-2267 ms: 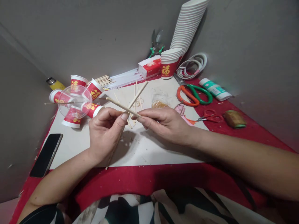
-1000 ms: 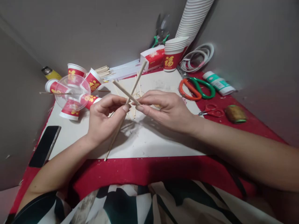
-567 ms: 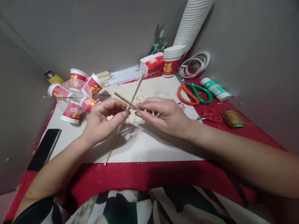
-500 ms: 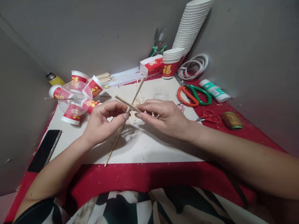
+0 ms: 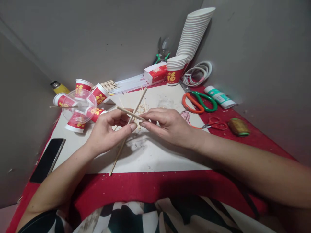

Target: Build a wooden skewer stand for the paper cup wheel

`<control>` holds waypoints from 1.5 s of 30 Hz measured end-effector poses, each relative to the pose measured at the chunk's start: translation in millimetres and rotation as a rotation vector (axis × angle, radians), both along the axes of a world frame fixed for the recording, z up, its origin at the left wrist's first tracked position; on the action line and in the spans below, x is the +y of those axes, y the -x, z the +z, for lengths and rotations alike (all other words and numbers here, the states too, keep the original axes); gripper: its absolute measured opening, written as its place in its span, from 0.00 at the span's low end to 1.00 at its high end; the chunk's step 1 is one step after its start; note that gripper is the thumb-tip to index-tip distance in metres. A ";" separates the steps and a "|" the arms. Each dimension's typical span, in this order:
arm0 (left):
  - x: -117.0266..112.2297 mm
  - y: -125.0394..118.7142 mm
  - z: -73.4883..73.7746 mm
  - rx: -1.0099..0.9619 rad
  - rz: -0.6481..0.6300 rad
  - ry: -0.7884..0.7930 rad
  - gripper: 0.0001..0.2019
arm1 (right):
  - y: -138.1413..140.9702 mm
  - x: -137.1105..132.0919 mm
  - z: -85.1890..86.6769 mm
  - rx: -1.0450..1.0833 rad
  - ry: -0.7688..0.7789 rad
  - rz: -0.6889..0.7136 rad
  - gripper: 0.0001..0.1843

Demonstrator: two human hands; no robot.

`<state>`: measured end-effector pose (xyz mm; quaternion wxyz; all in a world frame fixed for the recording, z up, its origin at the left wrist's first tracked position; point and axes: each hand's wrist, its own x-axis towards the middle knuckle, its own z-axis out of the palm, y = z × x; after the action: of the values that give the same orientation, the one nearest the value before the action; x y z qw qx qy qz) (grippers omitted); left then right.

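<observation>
My left hand (image 5: 110, 131) pinches a long wooden stick (image 5: 141, 99) between thumb and fingers; the stick slants from upper right down to the front edge of the white board. A shorter wooden stick (image 5: 124, 110) crosses over it, and my right hand (image 5: 165, 124) grips its right end with thumb and forefinger. The two sticks touch near my left fingertips and form an X. Behind and below my hands, thin sticks and rubber bands (image 5: 143, 108) lie on the white board (image 5: 165, 155). Parts of the long stick are hidden by my left fingers.
On the left stand red paper cups joined with a clear disc (image 5: 80, 108), and a phone (image 5: 48, 158). Cup stacks (image 5: 175, 72), a tissue pack (image 5: 155, 73) and bundled sticks (image 5: 108, 85) line the back. Large scissors (image 5: 194, 103), small scissors (image 5: 216, 124), a tube (image 5: 221, 97) and a thread spool (image 5: 238, 127) lie right.
The whole view has shifted slightly, so objects sit a little lower. Both hands keep their grip, and the crossed sticks have barely altered their angle.
</observation>
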<state>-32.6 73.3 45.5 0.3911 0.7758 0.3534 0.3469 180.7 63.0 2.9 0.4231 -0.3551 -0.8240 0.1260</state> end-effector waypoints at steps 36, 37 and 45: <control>6.4 3.7 7.6 0.288 -0.053 -0.084 0.18 | -10.7 2.8 10.8 -0.064 0.113 -0.048 0.09; 6.5 3.4 7.4 0.283 -0.055 -0.091 0.16 | -10.6 2.5 11.2 -0.057 0.114 -0.040 0.09; 1.0 5.0 9.2 0.208 -0.058 -0.153 0.12 | -8.8 -4.2 17.2 -0.055 0.121 -0.020 0.09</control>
<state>-37.6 74.2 54.8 0.3020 0.8451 0.3419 0.2788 189.5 58.8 20.1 0.3793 -0.3917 -0.8225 0.1615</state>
